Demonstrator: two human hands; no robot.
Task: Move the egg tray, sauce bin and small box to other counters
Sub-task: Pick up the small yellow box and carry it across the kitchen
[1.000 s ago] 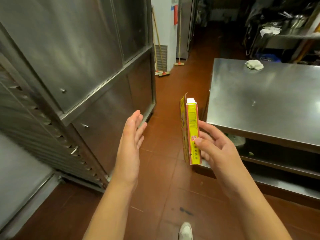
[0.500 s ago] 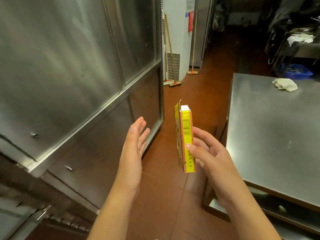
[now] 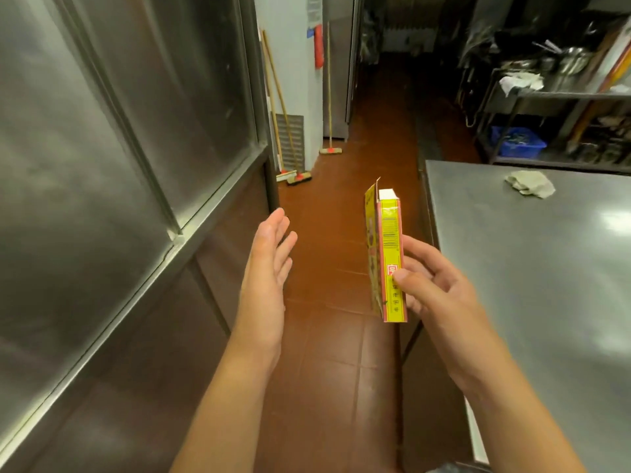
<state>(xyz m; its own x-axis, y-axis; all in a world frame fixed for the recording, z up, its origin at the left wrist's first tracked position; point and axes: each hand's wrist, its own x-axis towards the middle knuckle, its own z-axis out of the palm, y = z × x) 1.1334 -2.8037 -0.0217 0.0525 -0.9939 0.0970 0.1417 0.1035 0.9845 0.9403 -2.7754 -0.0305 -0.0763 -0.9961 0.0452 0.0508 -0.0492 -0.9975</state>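
My right hand (image 3: 432, 283) pinches a small yellow and red box (image 3: 387, 240) between thumb and fingers. The box stands upright over the red tiled floor, its top flap open, just left of a steel counter (image 3: 532, 278). My left hand (image 3: 268, 268) is raised to the left of the box with fingers straight, holding nothing and apart from the box. No egg tray or sauce bin is in view.
Tall steel cabinet doors (image 3: 112, 172) fill the left side. A crumpled cloth (image 3: 529, 184) lies at the counter's far end. Brooms (image 3: 293, 165) lean on the wall ahead. A rack with pans and a blue crate (image 3: 517, 141) stands at the back right.
The view has swung up and right along the aisle, and the counter now lies closer on the right. Both hands keep their pose, with the box still pinched in the right hand.
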